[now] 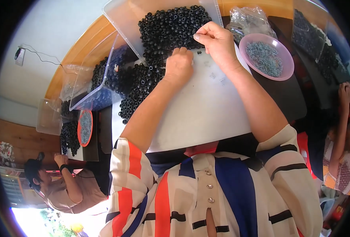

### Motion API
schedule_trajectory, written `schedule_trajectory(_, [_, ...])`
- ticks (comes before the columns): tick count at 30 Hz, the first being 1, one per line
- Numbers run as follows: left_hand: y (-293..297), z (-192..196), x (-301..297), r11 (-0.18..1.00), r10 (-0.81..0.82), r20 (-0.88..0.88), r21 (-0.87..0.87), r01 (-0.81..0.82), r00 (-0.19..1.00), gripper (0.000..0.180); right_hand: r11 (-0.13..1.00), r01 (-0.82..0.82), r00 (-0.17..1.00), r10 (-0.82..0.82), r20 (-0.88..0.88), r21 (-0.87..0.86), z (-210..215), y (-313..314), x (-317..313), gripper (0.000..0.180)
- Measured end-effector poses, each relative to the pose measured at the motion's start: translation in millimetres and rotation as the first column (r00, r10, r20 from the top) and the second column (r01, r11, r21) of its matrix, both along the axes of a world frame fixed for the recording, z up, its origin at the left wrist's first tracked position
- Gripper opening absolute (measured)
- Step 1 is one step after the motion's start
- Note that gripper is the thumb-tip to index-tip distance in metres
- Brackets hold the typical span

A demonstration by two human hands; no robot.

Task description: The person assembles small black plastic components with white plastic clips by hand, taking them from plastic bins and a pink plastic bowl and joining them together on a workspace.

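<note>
On the near part of the white board (200, 118), bare surface is shown, with a few small clear pieces (212, 75) scattered beside the right forearm. Farther out, the left hand (179, 65) is set against the edge of the black ring-shaped parts (137, 89), its fingers curled in; whether anything is gripped inside it cannot be told. The right hand (218, 45) is held a little farther forward, thumb and forefinger brought together in front of the heap, but whether a part is pinched there cannot be made out. A single small dark piece (199, 52) is seen on the board between the two hands. The rings are heaped directly ahead and to the left, the spread being stretched from near left to far centre, so its near-left arm is bordered more closely by the left hand. Its far end is contained in a clear plastic bin (121, 19). To the right, beyond the right forearm, a pink bowl (288, 65) filled with small blue-grey pieces (264, 59) is stood on the dark desk (283, 96).
</note>
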State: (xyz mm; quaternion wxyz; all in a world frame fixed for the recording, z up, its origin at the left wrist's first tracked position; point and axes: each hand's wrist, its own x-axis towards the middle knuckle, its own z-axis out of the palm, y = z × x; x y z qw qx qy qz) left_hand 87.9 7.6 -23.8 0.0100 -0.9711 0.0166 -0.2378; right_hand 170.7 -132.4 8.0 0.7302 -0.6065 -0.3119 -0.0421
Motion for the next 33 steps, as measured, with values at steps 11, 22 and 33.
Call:
schedule_trajectory(11, [-6, 37, -48, 0.014, 0.018, -0.117, -0.993, -0.117, 0.993, 0.013, 0.892, -0.202, 0.975, 0.222, 0.002, -0.405, -3, 0, -10, 0.001])
schedule_trajectory(22, [9, 17, -58, -0.46, -0.212, 0.095, -0.888, -0.014, 0.973, 0.017, 0.784, -0.578, 0.816, 0.565, -0.126, -0.227, 1, 0, -29, 0.019])
schedule_trajectory(33, [13, 42, -66, -0.227, 0.046, 0.002, -0.974, 0.013, 0.999, 0.018, 0.856, -0.453, 0.89, 0.449, -0.075, -0.251, 11, -2, -35, 0.008])
